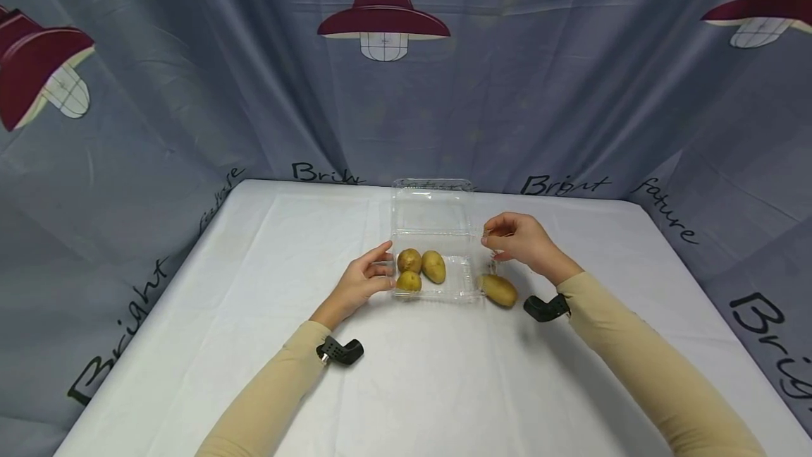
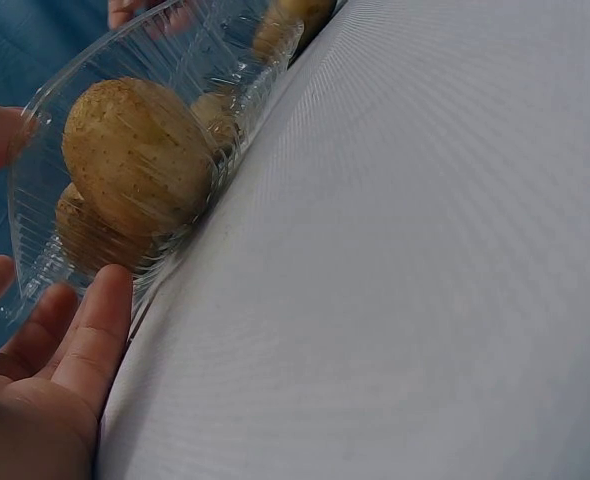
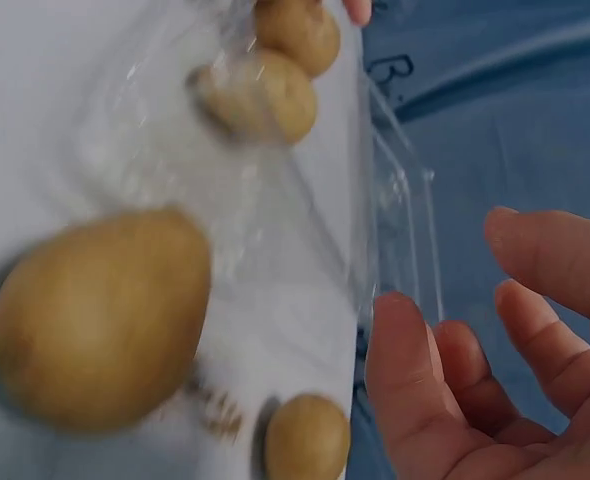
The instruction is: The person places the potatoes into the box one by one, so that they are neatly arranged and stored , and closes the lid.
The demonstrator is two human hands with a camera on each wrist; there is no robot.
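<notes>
A clear plastic clamshell container (image 1: 458,288) stands on the table with its lid (image 1: 431,211) tipped back. Inside, toward its left, lie three potatoes (image 1: 433,266). My left hand (image 1: 360,281) is at the container's left side, fingers loosely bent, its thumb touching the rim in the left wrist view. Past the right wall, my right hand (image 1: 523,242) hovers with fingers loosely curved and nothing between them. Below it a larger potato (image 1: 499,290) lies outside, against the container's right side. The right wrist view also shows a smaller potato (image 3: 307,440) near that hand, hidden in the head view.
White cloth covers the table (image 1: 431,386). Brown crumbs (image 3: 220,412) lie between the two loose potatoes. Behind the table hangs a blue-grey curtain (image 1: 254,76) printed with lamps and writing.
</notes>
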